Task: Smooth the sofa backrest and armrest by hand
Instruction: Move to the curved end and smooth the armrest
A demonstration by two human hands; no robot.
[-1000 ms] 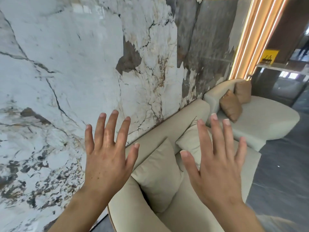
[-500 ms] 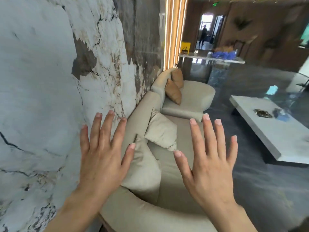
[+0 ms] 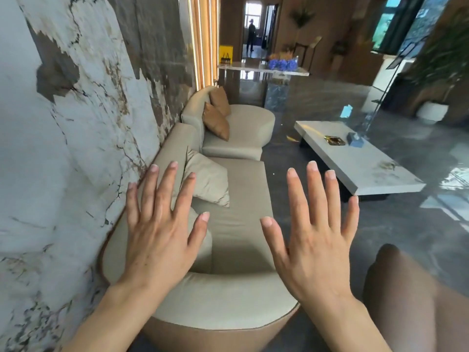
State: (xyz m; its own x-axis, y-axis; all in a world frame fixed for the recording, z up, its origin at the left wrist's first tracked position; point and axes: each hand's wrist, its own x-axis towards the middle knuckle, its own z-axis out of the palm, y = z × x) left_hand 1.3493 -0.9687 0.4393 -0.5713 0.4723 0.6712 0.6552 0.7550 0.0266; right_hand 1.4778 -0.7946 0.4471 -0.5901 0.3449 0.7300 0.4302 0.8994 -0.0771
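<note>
Two hands, left [image 3: 157, 240] and right [image 3: 317, 250], held flat with fingers spread above the sofa's armrest [image 3: 223, 301], apparently poised to stroke it and the backrest [image 3: 172, 148] smooth.

Head-worn, looking forward and down from just behind the rounded beige upholstered armrest [image 3: 218, 298], close; far room perhaps slightly blurred.

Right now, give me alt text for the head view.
Left hand and right hand, open with fingers spread, are raised over a beige sofa's armrest. The backrest runs along a marble wall; a beige cushion leans against it.
</note>
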